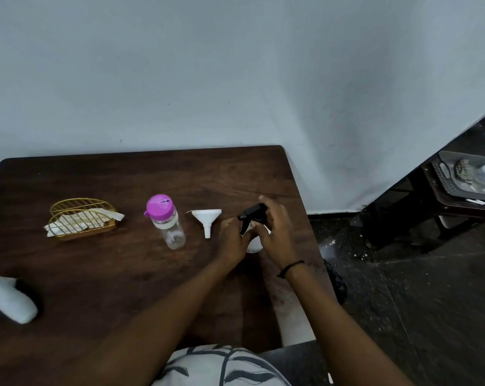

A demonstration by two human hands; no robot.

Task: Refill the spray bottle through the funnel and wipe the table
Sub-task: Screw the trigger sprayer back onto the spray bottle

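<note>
Dark wooden table (124,274) against a pale wall. Far left near edge: white crumpled cloth (9,299), lying loose, well apart from both hands. Behind it, gold wire basket (81,218) with folded paper napkins inside. Next right, clear bottle (167,221) with pink cap on, upright, touched by nothing. Just right of it, white funnel (207,220) lying on the table, wide mouth toward the wall, spout pointing at the person, near the left hand's fingers but apart from them. Left hand (231,242) curls round the white body of the spray bottle (253,243), gripping its left side. Right hand (274,232) wraps over the black trigger head (252,214), fingers curled on top, thumb at the neck. Spray bottle stands near the table's right edge, between both palms.
</note>
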